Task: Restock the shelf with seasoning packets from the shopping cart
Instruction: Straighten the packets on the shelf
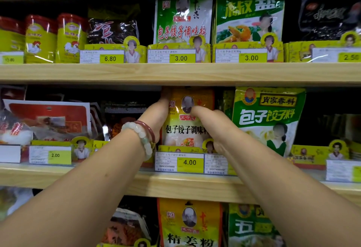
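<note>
Both hands are seating an orange seasoning packet (187, 117) upright in its middle shelf (175, 184) slot, the left hand (156, 117) gripping its left edge and the right hand (211, 127) pressing its front; next, probably pushing it back and letting go.

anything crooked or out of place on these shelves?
Mostly tidy. One oddity: the red-and-white packet at the left of the middle shelf leans tilted, unlike the upright rows. The orange packet stands straight between the left hand and right hand. No spills or tears visible.
</note>
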